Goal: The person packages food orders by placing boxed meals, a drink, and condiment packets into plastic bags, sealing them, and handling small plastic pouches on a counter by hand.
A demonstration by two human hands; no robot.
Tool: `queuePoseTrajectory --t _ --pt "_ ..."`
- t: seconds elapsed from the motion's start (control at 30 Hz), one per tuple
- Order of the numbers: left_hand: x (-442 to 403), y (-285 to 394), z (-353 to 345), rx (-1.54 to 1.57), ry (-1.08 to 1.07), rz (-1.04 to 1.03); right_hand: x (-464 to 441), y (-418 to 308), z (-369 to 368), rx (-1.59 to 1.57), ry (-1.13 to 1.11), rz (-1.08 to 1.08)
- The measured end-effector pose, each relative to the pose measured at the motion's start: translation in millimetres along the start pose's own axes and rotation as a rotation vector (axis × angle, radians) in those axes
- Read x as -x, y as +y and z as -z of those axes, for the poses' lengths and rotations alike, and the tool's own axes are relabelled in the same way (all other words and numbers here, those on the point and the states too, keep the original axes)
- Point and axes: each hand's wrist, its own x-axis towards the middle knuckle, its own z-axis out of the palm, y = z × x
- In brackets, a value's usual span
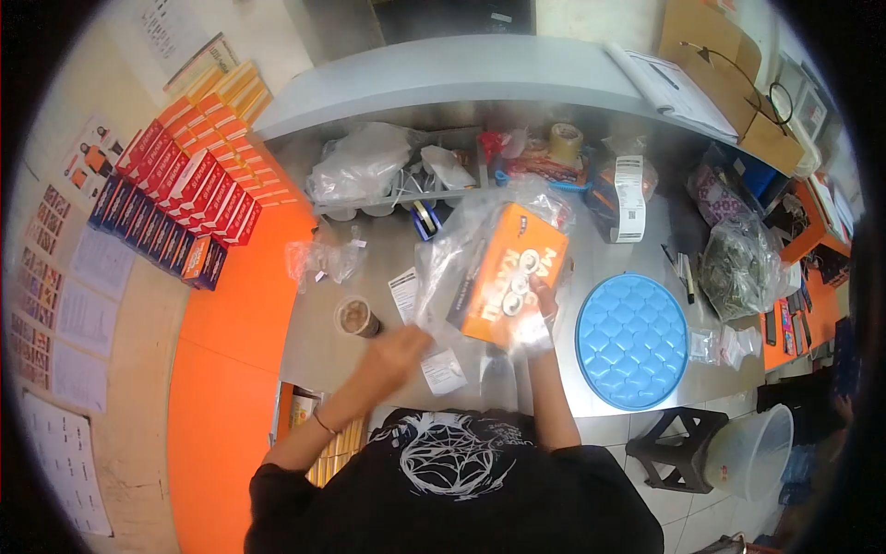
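My right hand (533,319) grips the lower right side of an orange and black box (517,268), its thumb on the front. A clear plastic bag (443,268) lies around and behind the box; how far the box sits inside it I cannot tell. My left hand (397,355) is closed at the lower left edge of this bag. Below the box, paper slips (443,371) lie on the metal counter (388,245). A plastic cup with a brown drink (356,317) stands left of my left hand.
A blue round quilted stool seat (633,340) lies at right. Behind are a grey tray (388,196), a tape dispenser (425,220) and a wrapped parcel with a label (628,198). Stacked red boxes (198,189) stand at left; a plastic bag (738,263) lies far right.
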Motion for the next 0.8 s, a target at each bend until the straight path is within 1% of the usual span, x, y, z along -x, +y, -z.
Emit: queuePoseTrajectory --t 0.03,0.1,0.17,0.2,0.23,0.27,0.3,0.33,0.4,0.47,0.5,0.53,0.57,0.6,0.63,0.67,0.7,0.73,0.8 --pt "-5.8 5.0 0.8 0.001 0.008 -0.002 -6.7 10.1 31.1 0.163 0.039 0.085" --pt "-24.1 31.2 8.0 0.094 0.086 0.154 -10.0 14.2 18.8 0.234 0.077 0.143" --pt "-69.9 39.9 12.4 0.141 0.214 0.318 -7.7 23.8 1.5 0.301 0.116 0.191" --pt "-86.3 38.1 -10.1 0.12 0.326 0.048 -3.8 32.8 -4.6 0.363 0.137 0.237" --pt "-88.7 34.3 -49.3 0.248 0.241 -0.203 1.0 38.5 -11.0 0.405 0.15 0.277" --pt "-89.1 57.3 -76.5 0.13 0.11 -0.324 4.2 43.6 -14.9 0.447 0.167 0.321" --pt "-87.9 80.7 -85.6 0.011 -0.024 -0.444 7.4 46.5 -17.8 0.479 0.179 0.351" --pt "-81.7 82.7 -87.2 0.012 -0.014 -0.441 8.6 46.0 -19.6 0.494 0.189 0.37" --pt "-69.0 80.8 -62.8 0.261 0.032 -0.298 9.7 37.3 -21.4 0.469 0.201 0.372" --pt "-54.6 41.4 -41.5 0.129 0.265 -0.085 6.4 20.4 -22.0 0.305 0.211 0.287" --pt "-40.7 30.0 -21.9 0.042 0.154 0.144 6.9 16.7 -19.1 0.161 0.225 0.209" --pt "-33.5 24.6 -8.3 -0.049 0.044 0.371 12.2 10.3 -16.5 0.158 0.234 0.217" --pt "-24.3 28.3 -13.6 -0.046 0.041 0.362 15.1 2.3 -15.4 0.118 0.226 0.251" --pt "-6.4 36.2 -22.3 0.109 -0.037 0.16 16.3 -1.6 -14.9 0.079 0.215 0.28" --pt "4.5 40.3 -28.3 0.261 -0.113 -0.037 17.0 4.2 1.0 0.17 0.153 0.382" --pt "-4.3 50.2 -23.7 0.258 -0.104 -0.03 19.1 12.3 7.0 0.175 0.147 0.374" --pt "-21.2 69.4 -14.2 0.309 -0.063 0.02 21.5 25.4 9.6 0.573 0.273 0.547" --pt "-35.7 84.2 -10.7 0.362 -0.025 0.072 25.9 34.0 7.3 0.693 0.314 0.591" --pt "-66.6 89.9 -18.1 0.409 0.098 0.032 33.0 40.8 -0.9 0.745 0.323 0.609"
